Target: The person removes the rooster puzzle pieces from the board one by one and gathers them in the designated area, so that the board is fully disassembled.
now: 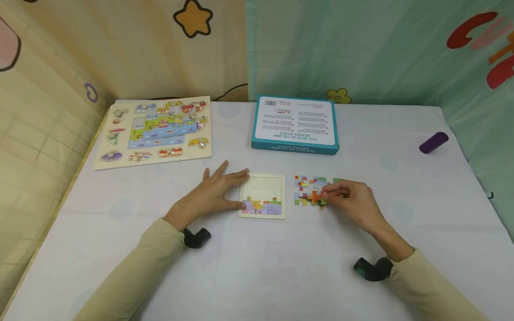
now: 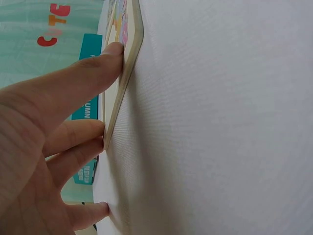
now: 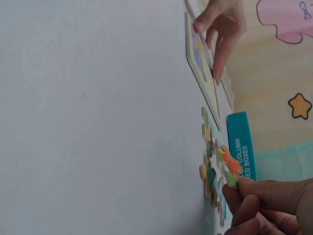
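Across a white surface, our right hand pinches an orange-and-green puzzle piece.
Our left hand, fingers spread wide, touches the left side of the puzzle frame, where joined pieces fill the bottom row; just right of it, we see loose pieces lying near our right hand, and the teal box beyond.

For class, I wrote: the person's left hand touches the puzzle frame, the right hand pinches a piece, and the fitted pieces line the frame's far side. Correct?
Not the far side: the head view shows the fitted pieces lining the near side of the puzzle frame. The rest stands.
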Motion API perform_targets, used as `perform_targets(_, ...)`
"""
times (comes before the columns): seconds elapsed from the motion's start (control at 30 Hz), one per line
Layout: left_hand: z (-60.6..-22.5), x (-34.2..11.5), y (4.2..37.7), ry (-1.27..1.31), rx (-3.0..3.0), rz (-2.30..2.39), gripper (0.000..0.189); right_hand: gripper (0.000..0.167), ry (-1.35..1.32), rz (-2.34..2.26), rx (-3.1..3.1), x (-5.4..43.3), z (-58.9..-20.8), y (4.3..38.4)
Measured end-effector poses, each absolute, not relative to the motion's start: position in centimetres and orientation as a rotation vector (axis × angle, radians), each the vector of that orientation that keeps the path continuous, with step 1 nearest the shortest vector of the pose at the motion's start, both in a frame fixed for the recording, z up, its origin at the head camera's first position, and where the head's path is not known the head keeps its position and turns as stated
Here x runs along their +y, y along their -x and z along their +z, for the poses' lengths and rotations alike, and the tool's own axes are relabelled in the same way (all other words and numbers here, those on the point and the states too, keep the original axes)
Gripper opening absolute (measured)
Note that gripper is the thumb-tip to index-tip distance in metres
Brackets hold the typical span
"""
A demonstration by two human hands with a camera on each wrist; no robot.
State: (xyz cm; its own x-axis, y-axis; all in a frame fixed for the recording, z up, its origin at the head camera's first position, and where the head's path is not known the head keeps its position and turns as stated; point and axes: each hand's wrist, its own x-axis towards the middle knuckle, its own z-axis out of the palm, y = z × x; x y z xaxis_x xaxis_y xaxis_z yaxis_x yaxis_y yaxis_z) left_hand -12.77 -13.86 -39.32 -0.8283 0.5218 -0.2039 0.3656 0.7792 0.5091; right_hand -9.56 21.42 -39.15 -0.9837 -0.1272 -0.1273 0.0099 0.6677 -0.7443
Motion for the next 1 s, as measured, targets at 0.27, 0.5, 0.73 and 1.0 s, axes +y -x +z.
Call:
perform_targets(0.27, -39.3, -13.8, 12.8, -0.671, 2.626, 0.66, 0.082, 0.02, -0.009, -1.177, 2.758, 24.2, -39.2, 8.7)
perform_targets(0.5, -39.3, -13.8, 12.7, -0.669, 2.628, 0.671, 0.081, 0.02, -0.038, -1.185, 2.783, 25.1, -39.4, 8.2)
perform_targets(0.73, -39.3, -13.8, 12.6, -0.685, 2.642, 0.674, 0.08, 0.016, -0.013, -1.147, 2.855, 25.0, -39.7, 8.3)
perform_targets(1.0, -39.3, -13.7, 12.7, -0.68, 2.643, 0.674, 0.081, 0.015, 0.021, -1.084, 2.92, 24.7, -39.5, 8.4)
